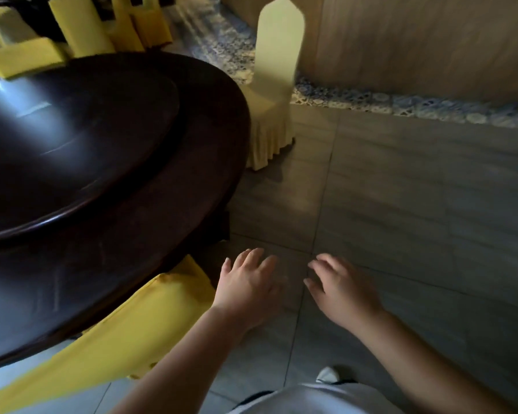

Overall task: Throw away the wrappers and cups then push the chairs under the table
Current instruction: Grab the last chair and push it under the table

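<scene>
Two empty hands, left hand (245, 282) and right hand (341, 289) (fingers spread), beside table (162, 204).

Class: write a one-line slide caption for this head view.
Empty hands, left hand and right hand, beside dark round table; yellow-covered chair ahead.

The dark round counter (150, 222) runs off the frame's left edge. My nearest yellow-covered chair (108, 348) sits partly hidden beneath its rim, cut at lower left. The yellow chairs (81, 28) at upper left are motion-blurred and cropped by the top edge. My shoe (328, 375) shows only its tip.
</scene>
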